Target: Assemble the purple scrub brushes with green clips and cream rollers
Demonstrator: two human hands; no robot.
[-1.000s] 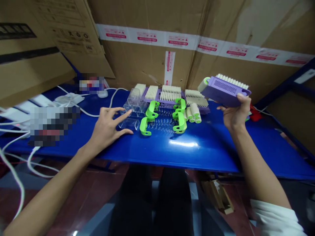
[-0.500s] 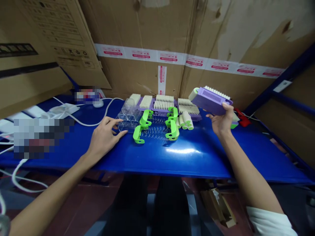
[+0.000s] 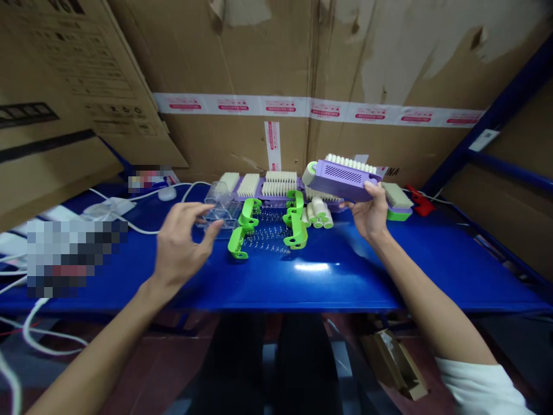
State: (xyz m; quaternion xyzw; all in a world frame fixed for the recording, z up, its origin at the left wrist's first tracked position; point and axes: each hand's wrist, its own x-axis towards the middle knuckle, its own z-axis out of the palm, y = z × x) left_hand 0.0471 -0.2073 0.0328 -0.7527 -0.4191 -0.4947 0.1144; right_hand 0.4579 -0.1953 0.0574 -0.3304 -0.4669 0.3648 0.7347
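Blue table point(image 3: 345, 276) w/ cardboard point(image 3: 259, 57) behind: right hand point(image 3: 371, 216) grips purple brush point(image 3: 341, 180), fingers closed under its right end; left hand point(image 3: 179, 245) has fingers spread, just beside clear cases point(image 3: 220, 207).

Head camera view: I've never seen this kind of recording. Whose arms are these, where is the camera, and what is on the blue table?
There is no machine here: the camera sits on a person's head and looks forward and down, so the two bare arms are that person's own. The right hand grips a purple brush block with white bristles on top, lifted above the blue table. The left hand is open, fingers spread beside clear plastic trays; whether it touches them I cannot tell. Also on the table: green handles around small metal springs, white rollers, and a row of more brush blocks behind. Cardboard boxes stand behind; white cables lie at the left.
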